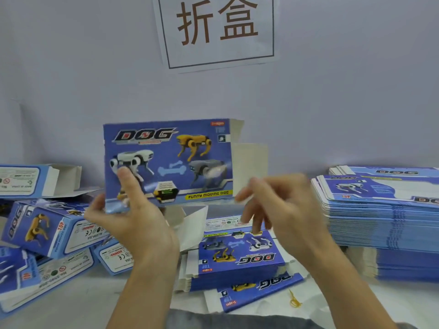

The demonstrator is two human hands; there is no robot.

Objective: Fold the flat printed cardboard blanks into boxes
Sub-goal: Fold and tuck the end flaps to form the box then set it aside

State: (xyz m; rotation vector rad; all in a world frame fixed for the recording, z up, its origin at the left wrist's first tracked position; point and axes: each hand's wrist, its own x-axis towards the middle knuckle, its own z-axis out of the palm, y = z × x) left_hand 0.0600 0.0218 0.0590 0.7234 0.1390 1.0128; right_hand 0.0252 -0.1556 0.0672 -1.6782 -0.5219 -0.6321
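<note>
A blue printed box blank [171, 160] showing robot dogs and the word DOG stands upright in the air at the centre. My left hand [128, 217] grips its lower left corner, thumb on the printed front. Its white side flaps [249, 162] stick out to the right. My right hand [273, 205] is blurred just right of the lower right corner, fingers loosely spread by the flaps; whether it touches them is unclear. A short stack of flat blanks [240, 262] lies on the table below my hands.
A tall pile of flat blanks [384, 224] fills the right side. Folded boxes [47, 231] lie heaped on the left. A yellow rubber band [294, 301] lies near the front. A paper sign [216, 29] hangs on the wall behind.
</note>
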